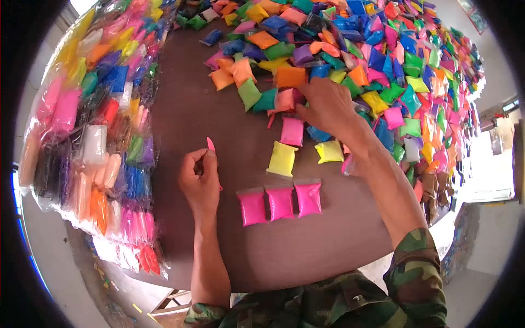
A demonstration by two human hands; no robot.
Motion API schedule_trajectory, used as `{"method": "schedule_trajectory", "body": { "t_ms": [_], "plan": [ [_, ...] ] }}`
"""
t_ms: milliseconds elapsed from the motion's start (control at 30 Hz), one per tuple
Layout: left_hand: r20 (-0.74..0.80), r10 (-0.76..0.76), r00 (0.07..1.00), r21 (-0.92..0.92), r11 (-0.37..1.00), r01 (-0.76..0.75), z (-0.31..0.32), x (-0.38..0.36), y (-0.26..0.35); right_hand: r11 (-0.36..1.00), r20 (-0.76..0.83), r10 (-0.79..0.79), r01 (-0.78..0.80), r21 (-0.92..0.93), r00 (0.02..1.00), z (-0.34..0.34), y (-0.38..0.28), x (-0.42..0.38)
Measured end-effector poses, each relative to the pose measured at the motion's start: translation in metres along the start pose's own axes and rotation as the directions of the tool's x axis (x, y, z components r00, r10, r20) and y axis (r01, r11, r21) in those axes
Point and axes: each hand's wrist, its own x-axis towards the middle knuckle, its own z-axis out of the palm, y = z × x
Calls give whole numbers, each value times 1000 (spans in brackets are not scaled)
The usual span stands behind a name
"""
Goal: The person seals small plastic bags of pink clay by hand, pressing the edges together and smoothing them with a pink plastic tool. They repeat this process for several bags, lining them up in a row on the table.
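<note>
Reaching forward, the right hand [326,105] lies palm down at the near edge of the heap of small coloured packets [377,60], its fingers curled onto a pale pink packet [284,100] there; whether they actually grip it cannot be told from this angle. The left hand [200,177] rests on the brown worktop [219,120] with its fingers clenched around one thin pink tool [210,144], whose pointed tip sticks up above the knuckles. Three magenta packets [280,202] lie side by side in a neat row near the person, touching or nearly touching one another. Just beyond that row are two yellow packets, a larger one [282,159] and a smaller one [330,151], set slightly apart. One pink packet [292,131] lies between the yellow ones and the right hand. The heap spreads across the far and right parts of the worktop, too many to count, in orange, blue, green, purple, pink and yellow. Along the left edge lie big clear bags [93,136] stuffed with more packets; their number cannot be told. Both forearms are bare, with camouflage sleeves [415,273] rolled up at the bottom of the view.
</note>
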Motion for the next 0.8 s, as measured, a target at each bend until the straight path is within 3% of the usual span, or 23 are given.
{"method": "schedule_trajectory", "body": {
  "t_ms": [100,300,400,500,600,800],
  "plan": [
    [25,-105,994,-51,993,107,-3,-2,13,987,123,12,-31,160,992,0,5,15],
    [46,-138,989,-46,989,140,-4,-2,17,974,10,36,-37,224,999,8,15,17],
    [42,-148,988,-36,988,149,-4,-2,21,892,-15,173,-150,427,985,-11,16,9],
    [40,-152,988,-68,986,155,-3,-2,16,808,-272,211,-10,590,939,-10,39,3],
    [32,-165,986,-113,979,167,0,-3,9,408,-26,279,-94,908,960,-32,37,-25],
    [32,-128,991,-79,988,130,0,-3,4,148,182,275,-229,962,944,-40,36,-81]
  ]
}}
